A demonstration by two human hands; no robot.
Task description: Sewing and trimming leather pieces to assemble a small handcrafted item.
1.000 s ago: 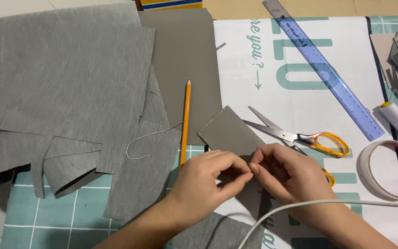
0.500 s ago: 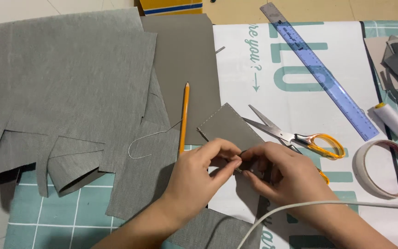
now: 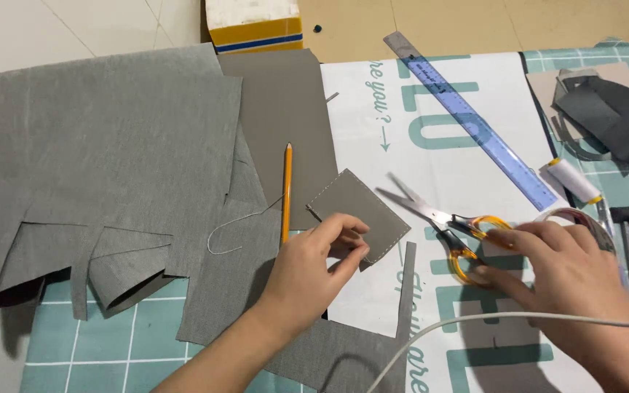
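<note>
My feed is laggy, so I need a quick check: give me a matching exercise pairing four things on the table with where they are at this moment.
Things:
1. small stitched grey fabric square
2. orange-handled scissors
3. yellow pencil
4. translucent blue plastic ruler

Places:
A. lying diagonally on the white printed sheet, untouched
B. pinched in the left hand
C. under the fingers of the right hand
D. lying upright on the grey fabric, left of the square

Pairs: 1-B, 2-C, 3-D, 4-A
</note>
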